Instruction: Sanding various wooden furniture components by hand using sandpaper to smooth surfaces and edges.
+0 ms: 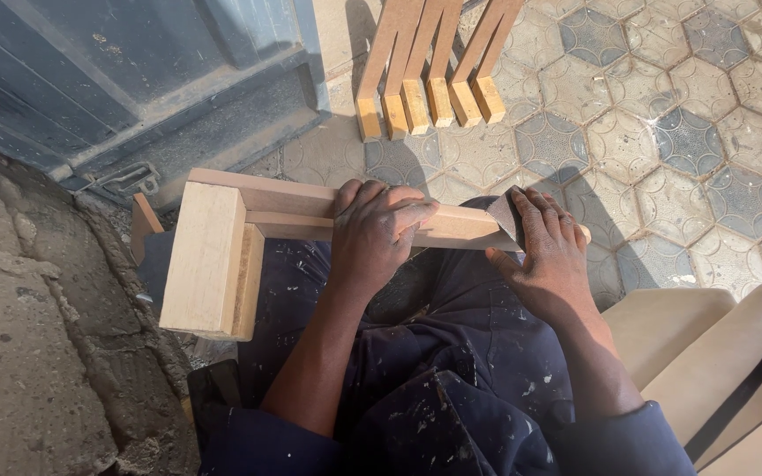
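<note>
A pale wooden frame piece (213, 256) lies across my lap, made of a wide board joined to a long rail that runs to the right. My left hand (372, 234) grips the rail near its middle, fingers wrapped over the top. My right hand (544, 256) presses a folded dark piece of sandpaper (509, 216) against the rail's right end. My legs in dark, paint-flecked trousers (451, 353) are under the wood.
Several brown wooden pieces (429, 88) lean upright on the patterned paving tiles (663, 132) ahead. A blue metal door (134, 70) stands at the upper left, rough concrete (19, 335) on the left. Pale curved boards (716, 353) lie at the lower right.
</note>
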